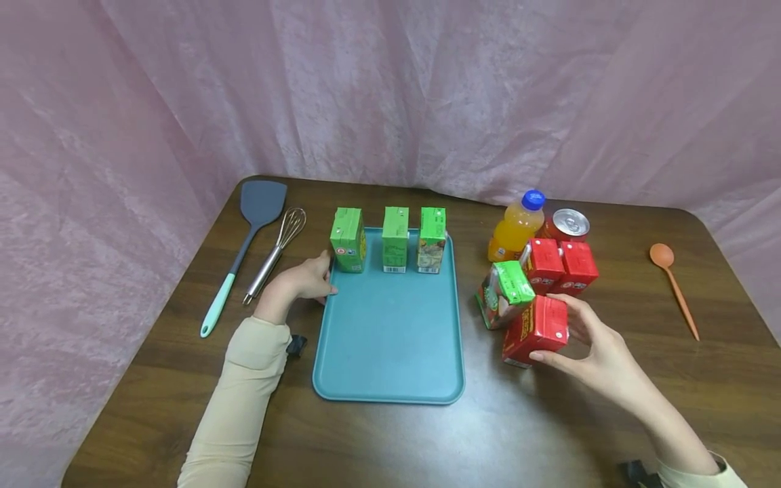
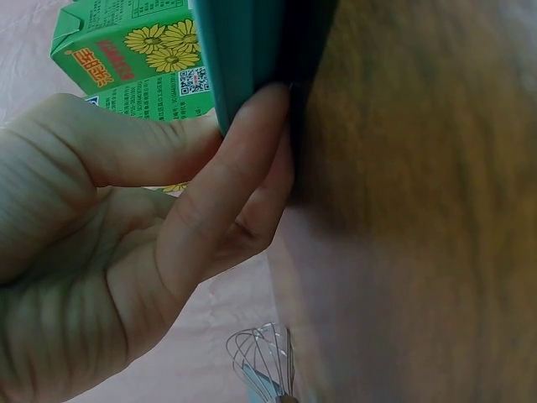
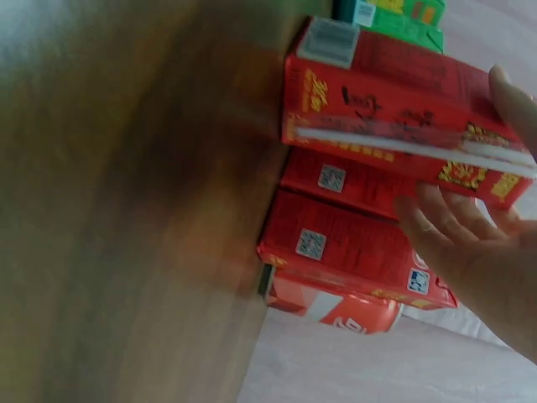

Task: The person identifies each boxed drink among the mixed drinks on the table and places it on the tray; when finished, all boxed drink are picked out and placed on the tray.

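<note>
A person's left hand (image 1: 305, 278) pinches the left rim of a smooth, round-cornered, blue-green tray (image 1: 390, 339) on a wood-grain worktop (image 1: 366, 447) — some fingertips are hidden behind the rim. Three boxy green cartons (image 1: 395, 240) stand along its far end. The right hand (image 1: 601, 349) grips a glossy red carton (image 1: 537, 332) between thumb and fingers, right of the tray and just beside a green-topped carton (image 1: 506, 295). Two red boxes (image 1: 561, 264) partly cover a metal can (image 1: 570, 222); small print blurs in the right wrist view.
</note>
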{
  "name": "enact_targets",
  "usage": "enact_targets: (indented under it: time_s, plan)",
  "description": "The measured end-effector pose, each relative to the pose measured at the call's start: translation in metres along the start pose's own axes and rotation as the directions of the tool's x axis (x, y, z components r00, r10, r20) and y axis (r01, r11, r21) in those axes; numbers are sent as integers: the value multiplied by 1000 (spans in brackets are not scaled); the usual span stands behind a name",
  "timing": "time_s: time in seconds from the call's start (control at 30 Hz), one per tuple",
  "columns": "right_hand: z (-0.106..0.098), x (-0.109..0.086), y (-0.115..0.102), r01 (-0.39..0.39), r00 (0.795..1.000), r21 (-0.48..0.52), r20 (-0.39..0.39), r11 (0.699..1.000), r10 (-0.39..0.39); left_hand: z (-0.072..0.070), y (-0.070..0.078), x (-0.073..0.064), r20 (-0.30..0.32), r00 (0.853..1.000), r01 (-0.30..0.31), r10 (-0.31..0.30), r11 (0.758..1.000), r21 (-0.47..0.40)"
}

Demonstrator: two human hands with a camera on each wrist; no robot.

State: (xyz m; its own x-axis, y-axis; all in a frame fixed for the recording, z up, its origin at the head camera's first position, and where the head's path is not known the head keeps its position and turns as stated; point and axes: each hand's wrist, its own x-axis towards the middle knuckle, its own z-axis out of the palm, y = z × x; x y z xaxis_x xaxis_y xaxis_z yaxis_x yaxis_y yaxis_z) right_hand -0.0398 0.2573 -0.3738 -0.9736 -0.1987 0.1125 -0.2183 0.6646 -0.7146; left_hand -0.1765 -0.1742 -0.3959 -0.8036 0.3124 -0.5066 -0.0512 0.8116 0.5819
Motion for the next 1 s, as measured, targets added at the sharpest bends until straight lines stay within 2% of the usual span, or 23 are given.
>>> enact_targets:
  time_s: [0.17, 0.43, 0.6, 1.0]
  plan:
    - [4, -1, -2, -29, 999, 64, -22, 998, 31, 0, 1, 0, -3, 1000, -4, 4, 1000, 6]
    - [6, -5, -10, -60, 983, 87, -166, 994, 74, 0, 1, 3, 1, 1000, 0, 0, 1000, 7]
    - [-3, -9, -22, -47, 982, 91, -177, 995, 62, -1, -1, 3, -5, 1000, 11, -11, 1000, 13]
    - [-23, -5, -63, 84, 982, 111, -181, 990, -63, 0, -3, 2, -6, 1000, 8, -8, 1000, 4]
